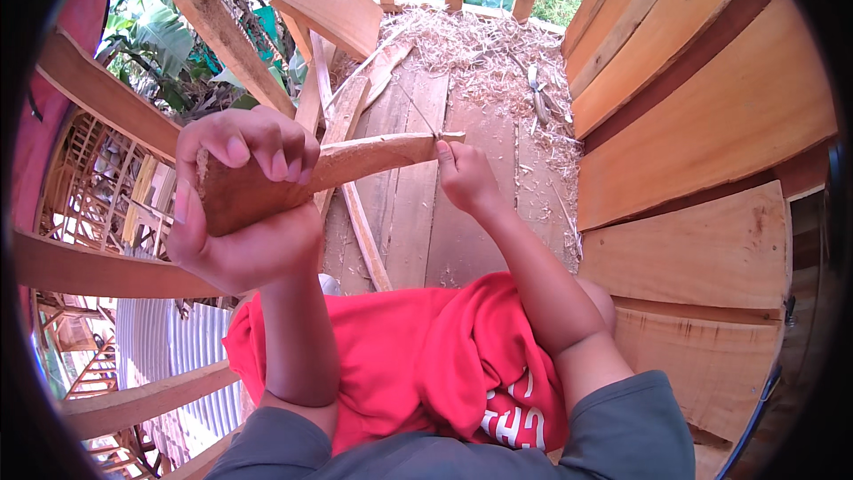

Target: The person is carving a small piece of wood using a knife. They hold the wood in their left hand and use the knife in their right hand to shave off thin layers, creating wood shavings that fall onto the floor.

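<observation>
My left hand (258, 240) is raised at the left, its fingers wrapped round the thick end of a long, shaped piece of wood (378, 158). The wood narrows toward the right, where my right hand (469, 180) is closed with the thumb up against its thin end. A thin dark strand (416, 107) runs from above down to that spot, close to the thumb tip. Whether my right fingers pinch the strand or the wood, I cannot tell.
Wood shavings (498, 58) cover the far part of the plank floor (404, 222). Loose wood strips (364, 236) lie beyond my left hand. A board (329, 0) leans at the far left railing. Board walls (702, 116) stand on the right. Red cloth (391, 338) covers my lap.
</observation>
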